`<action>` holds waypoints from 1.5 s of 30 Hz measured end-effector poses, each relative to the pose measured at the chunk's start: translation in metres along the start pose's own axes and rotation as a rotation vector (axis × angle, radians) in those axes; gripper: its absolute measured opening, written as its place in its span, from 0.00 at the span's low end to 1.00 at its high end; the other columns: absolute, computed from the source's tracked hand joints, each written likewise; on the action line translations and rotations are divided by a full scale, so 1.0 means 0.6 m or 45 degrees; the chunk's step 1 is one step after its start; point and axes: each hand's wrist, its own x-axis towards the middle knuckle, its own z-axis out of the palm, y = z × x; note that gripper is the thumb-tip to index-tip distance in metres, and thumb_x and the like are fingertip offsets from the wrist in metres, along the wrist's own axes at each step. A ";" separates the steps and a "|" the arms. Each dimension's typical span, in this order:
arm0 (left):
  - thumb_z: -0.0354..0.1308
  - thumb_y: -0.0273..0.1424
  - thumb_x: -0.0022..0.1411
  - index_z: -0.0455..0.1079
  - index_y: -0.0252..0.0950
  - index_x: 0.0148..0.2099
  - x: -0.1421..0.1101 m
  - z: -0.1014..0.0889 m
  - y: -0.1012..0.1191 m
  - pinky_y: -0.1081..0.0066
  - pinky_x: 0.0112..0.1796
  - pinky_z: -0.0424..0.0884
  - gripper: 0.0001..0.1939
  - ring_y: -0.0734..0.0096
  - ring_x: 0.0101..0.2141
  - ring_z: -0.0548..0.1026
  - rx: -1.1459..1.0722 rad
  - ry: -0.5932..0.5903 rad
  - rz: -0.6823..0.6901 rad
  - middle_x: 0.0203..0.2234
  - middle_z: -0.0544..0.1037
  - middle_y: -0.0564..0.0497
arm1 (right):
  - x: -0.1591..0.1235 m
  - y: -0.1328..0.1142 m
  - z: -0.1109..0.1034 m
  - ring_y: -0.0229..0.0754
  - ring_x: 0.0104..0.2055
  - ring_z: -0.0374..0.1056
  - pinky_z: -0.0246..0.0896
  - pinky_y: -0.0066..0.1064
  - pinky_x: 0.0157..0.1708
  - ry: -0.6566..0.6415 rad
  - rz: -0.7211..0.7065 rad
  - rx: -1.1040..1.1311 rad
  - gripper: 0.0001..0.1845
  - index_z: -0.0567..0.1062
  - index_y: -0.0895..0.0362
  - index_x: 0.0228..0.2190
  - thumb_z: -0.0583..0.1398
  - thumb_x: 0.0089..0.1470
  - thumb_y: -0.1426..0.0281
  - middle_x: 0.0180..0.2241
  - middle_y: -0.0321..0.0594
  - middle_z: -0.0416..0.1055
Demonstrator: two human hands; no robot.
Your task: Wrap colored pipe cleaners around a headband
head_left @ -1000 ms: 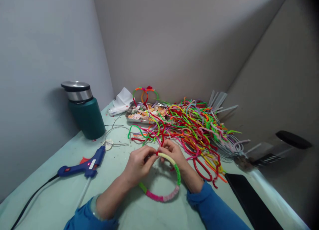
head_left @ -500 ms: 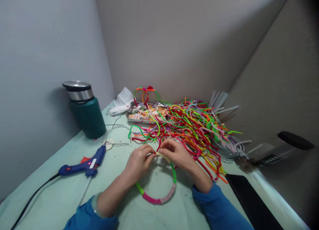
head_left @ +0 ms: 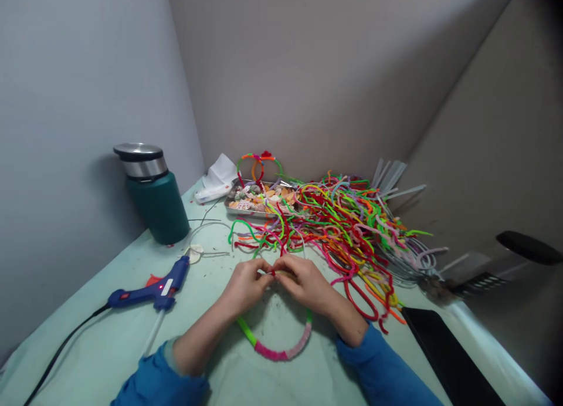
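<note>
A ring wrapped in pipe cleaners (head_left: 271, 354), green, magenta and pale pink along its near side, hangs from my two hands above the table. My left hand (head_left: 247, 286) pinches the far part of the ring, fingertips closed by a small red bit of pipe cleaner. Close beside it, my right hand (head_left: 303, 281) is closed on the ring where a pale yellow wrap shows. The fingertips nearly meet and hide most of the red piece. Behind the hands, loose pipe cleaners (head_left: 334, 218) lie in a big tangled heap.
At left lies a blue glue gun (head_left: 149, 291) with its cord, near a green bottle (head_left: 158, 209). A metal tray (head_left: 246, 213) of small decorations stands at the back, by white tissue (head_left: 220, 177) and finished rings (head_left: 250, 156). A black flat object (head_left: 451, 353) lies right.
My hands have drawn closer together, and the red pipe cleaner that stood up between them now shows mainly as a short bit at the fingertips. The view has shifted slightly.
</note>
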 end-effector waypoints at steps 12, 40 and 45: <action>0.54 0.30 0.51 0.67 0.32 0.31 0.006 -0.003 -0.015 0.78 0.21 0.55 0.06 0.79 0.19 0.60 -0.384 -0.234 -0.033 0.19 0.67 0.56 | -0.002 0.000 0.001 0.37 0.29 0.63 0.53 0.26 0.29 0.008 0.005 -0.177 0.05 0.69 0.56 0.31 0.55 0.51 0.77 0.28 0.37 0.68; 0.54 0.30 0.51 0.66 0.33 0.30 0.006 0.011 -0.019 0.79 0.19 0.53 0.05 0.81 0.16 0.59 -0.439 -0.242 -0.085 0.15 0.64 0.60 | 0.000 -0.003 0.014 0.36 0.25 0.60 0.49 0.25 0.24 0.083 0.163 -0.212 0.04 0.65 0.56 0.28 0.56 0.46 0.75 0.25 0.34 0.66; 0.55 0.29 0.49 0.66 0.33 0.29 0.009 0.013 -0.026 0.79 0.20 0.55 0.05 0.80 0.19 0.62 -0.452 -0.210 -0.099 0.18 0.68 0.57 | -0.002 0.000 0.019 0.36 0.24 0.61 0.49 0.25 0.24 0.099 0.136 -0.288 0.04 0.65 0.56 0.27 0.56 0.46 0.76 0.24 0.35 0.66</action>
